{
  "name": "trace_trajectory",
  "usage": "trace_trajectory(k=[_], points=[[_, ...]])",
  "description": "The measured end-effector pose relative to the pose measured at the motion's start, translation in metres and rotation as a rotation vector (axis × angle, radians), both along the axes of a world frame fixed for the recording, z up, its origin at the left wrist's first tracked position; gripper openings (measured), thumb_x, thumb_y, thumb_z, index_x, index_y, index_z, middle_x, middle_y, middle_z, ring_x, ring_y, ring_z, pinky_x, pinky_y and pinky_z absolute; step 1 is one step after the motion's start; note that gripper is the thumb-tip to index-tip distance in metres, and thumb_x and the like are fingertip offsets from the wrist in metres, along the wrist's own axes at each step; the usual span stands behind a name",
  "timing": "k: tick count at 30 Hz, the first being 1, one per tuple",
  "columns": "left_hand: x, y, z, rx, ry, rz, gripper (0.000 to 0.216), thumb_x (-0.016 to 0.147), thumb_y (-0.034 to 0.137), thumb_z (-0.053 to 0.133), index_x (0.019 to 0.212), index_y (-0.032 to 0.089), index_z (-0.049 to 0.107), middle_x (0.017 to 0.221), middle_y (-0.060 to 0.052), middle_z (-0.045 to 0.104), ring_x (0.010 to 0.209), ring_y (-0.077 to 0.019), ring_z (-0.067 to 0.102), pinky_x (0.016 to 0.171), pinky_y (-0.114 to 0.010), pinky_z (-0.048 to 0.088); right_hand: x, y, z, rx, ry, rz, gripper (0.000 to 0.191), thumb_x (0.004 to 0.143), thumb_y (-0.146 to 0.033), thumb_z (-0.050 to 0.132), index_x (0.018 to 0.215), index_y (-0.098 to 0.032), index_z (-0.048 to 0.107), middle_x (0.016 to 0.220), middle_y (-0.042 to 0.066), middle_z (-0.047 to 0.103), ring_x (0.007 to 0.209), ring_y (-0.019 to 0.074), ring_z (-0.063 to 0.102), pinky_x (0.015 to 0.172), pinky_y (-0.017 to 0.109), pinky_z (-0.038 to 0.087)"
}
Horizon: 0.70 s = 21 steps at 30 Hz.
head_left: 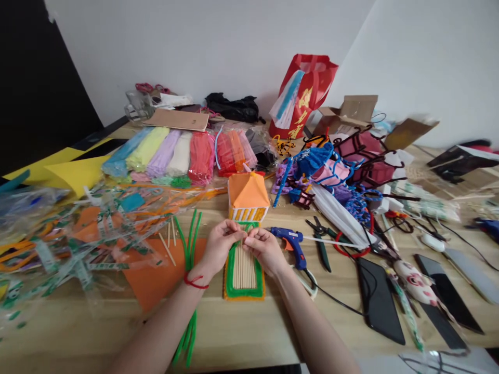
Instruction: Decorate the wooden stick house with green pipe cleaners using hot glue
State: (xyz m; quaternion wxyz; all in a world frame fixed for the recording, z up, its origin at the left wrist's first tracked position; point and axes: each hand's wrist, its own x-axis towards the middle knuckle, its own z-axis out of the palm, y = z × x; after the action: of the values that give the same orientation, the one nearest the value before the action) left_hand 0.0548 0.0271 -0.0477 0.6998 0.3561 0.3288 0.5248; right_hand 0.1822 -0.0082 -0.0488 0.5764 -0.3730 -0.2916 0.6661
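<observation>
A flat panel of wooden sticks (pixel 244 270), edged in green and orange pipe cleaner, lies on the wooden table (pixel 249 332) in front of me. My left hand (pixel 221 244) and my right hand (pixel 264 248) meet at its far end, fingers curled and pinching the sticks and the green edging there. A red string circles my left wrist. Just beyond the hands stands a small model house with an orange roof (pixel 248 196). Green pipe cleaners (pixel 189 236) lie left of the panel, running under my left forearm.
A blue glue gun (pixel 291 243) and pliers (pixel 322 244) lie right of my hands. Packs of coloured pipe cleaners (pixel 175 153) fill the back; plastic wrappers (pixel 58 244) and orange paper (pixel 156 280) lie left. Dark phones (pixel 380 301) lie at right. A red bag (pixel 304 93) stands behind.
</observation>
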Motion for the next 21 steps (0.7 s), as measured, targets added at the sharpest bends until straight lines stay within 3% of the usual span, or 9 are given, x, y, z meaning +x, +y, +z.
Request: trace_trajectory(k=[4,9,12,15,21], points=[[-0.001,-0.004,0.003,-0.063,0.013,-0.019,0.025,0.052,0.019,0.082,0.063,0.015,0.060,0.058,0.003,0.061,0.056,-0.0088,0.055,0.058,-0.021,0.044,0.001,0.000,-0.001,-0.036,-0.017,-0.039,0.023,0.059,-0.031,0.082,0.065,-0.018,0.064,0.061,-0.003,0.063,0.054,0.0084,0.057,0.059,0.021,0.046],[-0.004,-0.005,0.009,-0.135,-0.041,-0.042,0.030,0.055,0.023,0.082,0.081,0.016,0.071,0.061,0.000,0.067,0.060,-0.0101,0.059,0.064,-0.023,0.047,0.005,-0.001,-0.002,0.021,-0.146,-0.075,0.021,0.067,-0.037,0.076,0.070,-0.019,0.067,0.064,-0.002,0.063,0.057,0.0102,0.055,0.059,0.024,0.046],[-0.005,-0.006,0.009,-0.118,0.005,-0.042,0.022,0.060,0.026,0.079,0.078,0.015,0.072,0.063,-0.001,0.068,0.053,-0.0064,0.053,0.054,-0.018,0.042,0.005,-0.004,0.003,0.113,-0.332,-0.134,0.019,0.076,-0.037,0.068,0.074,-0.018,0.069,0.063,-0.001,0.063,0.058,0.0108,0.055,0.060,0.024,0.045],[-0.004,-0.008,0.008,-0.054,0.094,-0.026,0.019,0.067,0.028,0.074,0.081,0.015,0.073,0.071,-0.002,0.070,0.040,-0.0010,0.039,0.039,-0.017,0.028,0.001,-0.008,0.009,0.180,-0.469,-0.211,0.015,0.080,-0.033,0.065,0.082,-0.019,0.070,0.070,0.000,0.065,0.060,0.0113,0.057,0.061,0.025,0.047],[-0.002,-0.013,0.008,0.046,0.263,0.007,0.020,0.074,0.031,0.069,0.089,0.017,0.072,0.072,-0.003,0.071,0.034,-0.0006,0.034,0.034,-0.017,0.022,-0.007,-0.015,0.011,0.147,-0.497,-0.292,0.014,0.077,-0.031,0.067,0.085,-0.019,0.067,0.077,0.002,0.069,0.061,0.0126,0.061,0.058,0.025,0.049]])
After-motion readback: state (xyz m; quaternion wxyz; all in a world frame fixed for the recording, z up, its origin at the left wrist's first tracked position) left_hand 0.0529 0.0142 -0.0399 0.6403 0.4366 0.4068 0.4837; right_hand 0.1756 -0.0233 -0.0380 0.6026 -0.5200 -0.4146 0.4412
